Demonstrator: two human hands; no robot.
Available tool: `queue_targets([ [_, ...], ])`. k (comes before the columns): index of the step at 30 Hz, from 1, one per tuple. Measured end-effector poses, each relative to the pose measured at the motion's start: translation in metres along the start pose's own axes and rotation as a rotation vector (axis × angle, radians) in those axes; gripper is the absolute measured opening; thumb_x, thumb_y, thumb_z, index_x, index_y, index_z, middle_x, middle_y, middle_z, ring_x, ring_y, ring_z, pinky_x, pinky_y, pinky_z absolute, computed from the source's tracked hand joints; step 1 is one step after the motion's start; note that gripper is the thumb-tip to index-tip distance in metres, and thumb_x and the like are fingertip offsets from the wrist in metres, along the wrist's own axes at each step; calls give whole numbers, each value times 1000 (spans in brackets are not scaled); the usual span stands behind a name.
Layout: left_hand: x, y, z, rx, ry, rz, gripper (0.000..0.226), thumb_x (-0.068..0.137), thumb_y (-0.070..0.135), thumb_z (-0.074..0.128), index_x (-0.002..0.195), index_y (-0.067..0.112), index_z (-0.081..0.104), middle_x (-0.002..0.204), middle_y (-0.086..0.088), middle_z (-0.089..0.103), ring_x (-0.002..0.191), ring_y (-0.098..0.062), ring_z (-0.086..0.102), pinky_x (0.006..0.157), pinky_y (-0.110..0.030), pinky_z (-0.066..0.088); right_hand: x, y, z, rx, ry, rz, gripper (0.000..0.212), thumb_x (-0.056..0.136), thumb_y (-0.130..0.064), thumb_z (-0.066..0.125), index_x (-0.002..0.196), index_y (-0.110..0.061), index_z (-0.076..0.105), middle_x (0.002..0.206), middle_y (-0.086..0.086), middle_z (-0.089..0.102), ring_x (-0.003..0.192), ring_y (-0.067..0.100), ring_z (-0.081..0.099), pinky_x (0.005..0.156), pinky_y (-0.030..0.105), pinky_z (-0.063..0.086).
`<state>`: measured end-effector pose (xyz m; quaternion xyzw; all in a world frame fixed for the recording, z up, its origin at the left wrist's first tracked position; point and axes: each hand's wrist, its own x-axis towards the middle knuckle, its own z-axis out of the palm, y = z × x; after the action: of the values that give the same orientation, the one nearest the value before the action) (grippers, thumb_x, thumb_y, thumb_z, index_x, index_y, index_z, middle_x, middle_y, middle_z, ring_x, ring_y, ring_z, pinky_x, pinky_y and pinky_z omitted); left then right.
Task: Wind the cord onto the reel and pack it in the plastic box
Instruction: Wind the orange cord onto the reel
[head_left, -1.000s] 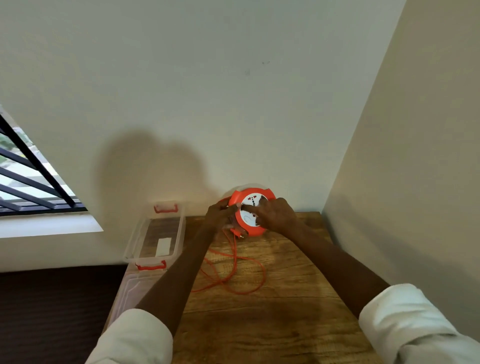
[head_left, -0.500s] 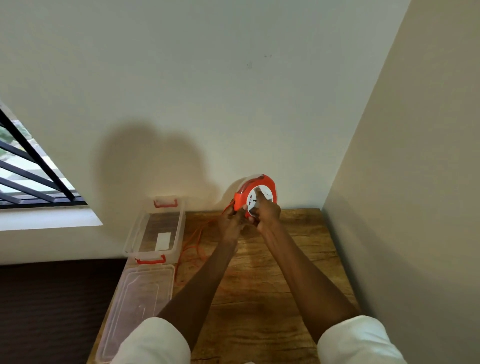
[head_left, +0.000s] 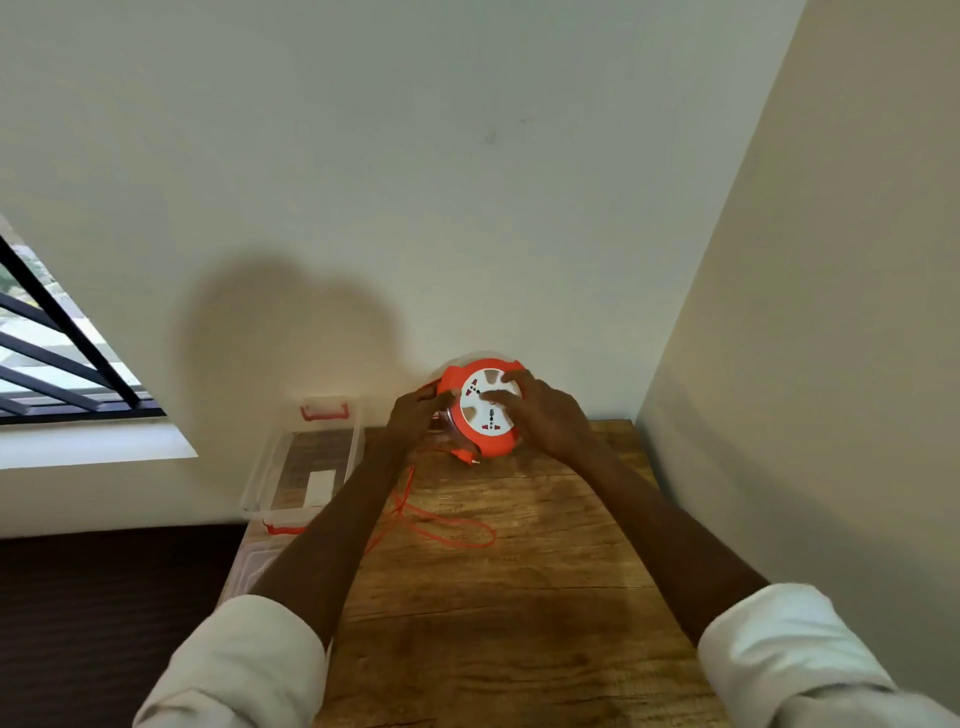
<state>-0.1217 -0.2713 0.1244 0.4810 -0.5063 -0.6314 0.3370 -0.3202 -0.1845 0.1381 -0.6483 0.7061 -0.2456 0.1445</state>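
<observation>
An orange cord reel (head_left: 483, 441) with a white socket face stands on edge at the far end of the wooden table (head_left: 519, 597), near the wall. My left hand (head_left: 413, 418) grips its left rim. The fingers of my right hand (head_left: 540, 415) lie on the white face, one in a recess. Loose orange cord (head_left: 441, 530) trails from the reel's bottom and loops on the table between my forearms. A clear plastic box (head_left: 270, 473) with red latches sits open at the table's left edge.
The box's clear lid (head_left: 249, 561) lies just in front of the box, partly hidden by my left arm. Walls close in behind and to the right of the table. A barred window (head_left: 47, 353) is at the left.
The reel has come back down from a tilted, raised pose and faces me again. The loose loop on the table is smaller than a second ago. My arms have spread apart.
</observation>
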Motion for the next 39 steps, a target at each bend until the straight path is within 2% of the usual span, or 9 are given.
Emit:
queue_targets([
  [3, 3, 0, -4, 61, -61, -40, 34, 90, 19, 72, 123, 12, 67, 117, -14, 70, 93, -29, 68, 82, -44, 60, 5, 4, 0, -221, -119, -170, 68, 81, -81, 50, 140, -46, 44, 135, -8, 59, 114, 20, 59, 81, 28, 44],
  [5, 3, -4, -6, 76, -100, -62, 36, 88, 19, 73, 123, 13, 67, 116, -14, 71, 96, -31, 70, 87, -50, 58, 4, 10, -1, -423, -230, -275, 60, 88, -66, 57, 144, -50, 39, 148, -6, 49, 128, 25, 54, 91, 30, 47],
  [8, -1, -10, -5, 117, -106, -54, 43, 86, 23, 77, 126, 14, 67, 116, -11, 73, 98, -32, 72, 79, -49, 62, -2, 14, -1, -704, -301, -518, 75, 93, -35, 69, 152, -47, 25, 161, 7, 32, 130, 35, 51, 102, 42, 51],
  [12, -7, -18, -2, 52, -82, -82, 43, 88, 22, 75, 127, 9, 66, 111, -10, 73, 88, -26, 73, 60, -33, 62, -8, 7, 2, -748, -250, -571, 79, 88, -29, 75, 153, -38, 30, 158, 16, 36, 118, 40, 59, 94, 46, 54],
  [16, -9, -18, 5, 42, -81, -98, 43, 88, 25, 74, 129, 15, 64, 109, -5, 72, 85, -21, 72, 55, -29, 60, -4, 9, 3, -844, -230, -571, 83, 77, -28, 86, 148, -34, 42, 146, 22, 48, 114, 43, 63, 86, 50, 57],
  [19, -10, -20, 9, 9, -71, -72, 43, 88, 28, 74, 129, 18, 63, 118, -7, 71, 92, -24, 72, 57, -29, 61, -1, 14, 5, -853, -195, -535, 84, 71, -33, 89, 144, -35, 48, 139, 21, 56, 108, 42, 66, 80, 48, 59],
  [24, -16, -33, 22, -99, -20, -13, 45, 88, 34, 73, 128, 17, 64, 117, -7, 73, 98, -26, 73, 70, -36, 63, 1, 10, 15, -737, -117, -356, 73, 86, -35, 77, 149, -34, 41, 136, 18, 58, 99, 38, 70, 75, 44, 59],
  [33, -25, -53, 44, -224, 84, 58, 46, 92, 33, 69, 135, 18, 60, 122, -5, 71, 106, -25, 71, 86, -49, 59, -5, 8, 40, -425, -37, -16, 61, 99, -53, 47, 155, -43, 23, 147, 7, 53, 118, 30, 61, 93, 39, 49],
  [39, -33, -59, 61, -297, 183, 106, 30, 94, 23, 67, 124, 18, 67, 113, -2, 74, 103, -22, 72, 86, -44, 61, -3, -9, 44, -106, 91, 251, 67, 90, -61, 58, 149, -36, 37, 142, 8, 58, 123, 32, 58, 101, 45, 47],
])
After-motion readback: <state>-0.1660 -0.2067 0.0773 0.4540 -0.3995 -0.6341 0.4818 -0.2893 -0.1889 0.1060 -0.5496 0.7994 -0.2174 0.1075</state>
